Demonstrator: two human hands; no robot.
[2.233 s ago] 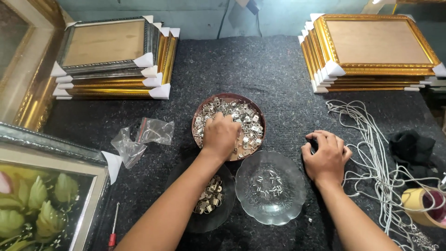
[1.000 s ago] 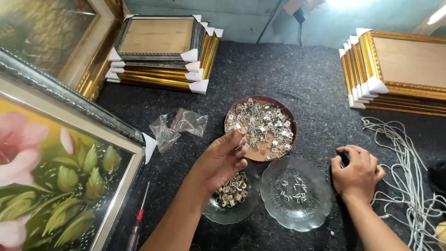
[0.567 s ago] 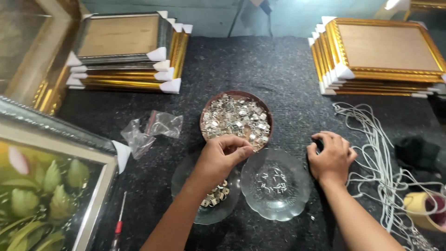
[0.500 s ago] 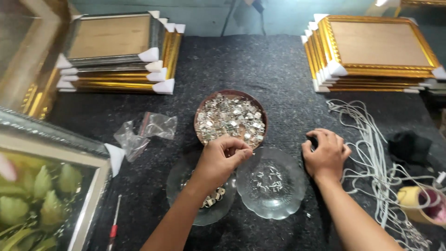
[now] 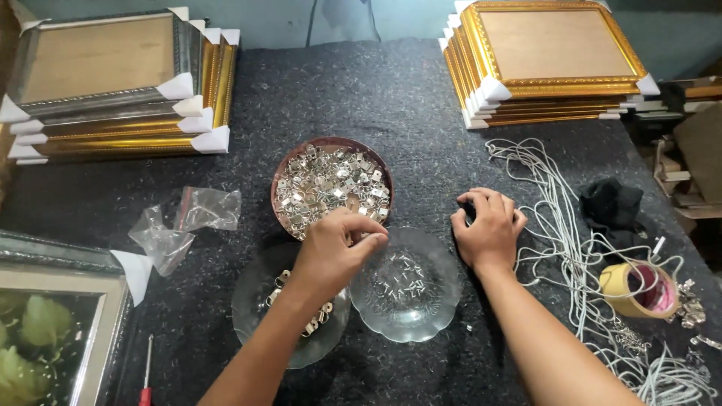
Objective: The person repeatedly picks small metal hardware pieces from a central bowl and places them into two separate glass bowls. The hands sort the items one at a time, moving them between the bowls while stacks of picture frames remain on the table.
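The left hand [image 5: 335, 248] hangs with its fingers pinched together, whether on a small metal piece I cannot tell, their tips just at the near rim of the brown bowl [image 5: 331, 143] heaped with silver clips and above the gap between two glass dishes [image 5: 410, 297]. The right hand [image 5: 489, 229] rests curled on the dark felt table [image 5: 361, 90], fingers closed over something small and dark, with loose white cords [image 5: 564, 225] just beyond its knuckles.

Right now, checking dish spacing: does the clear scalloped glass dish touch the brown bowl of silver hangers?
Apart: the head view shows dark felt between glass dish and brown bowl.
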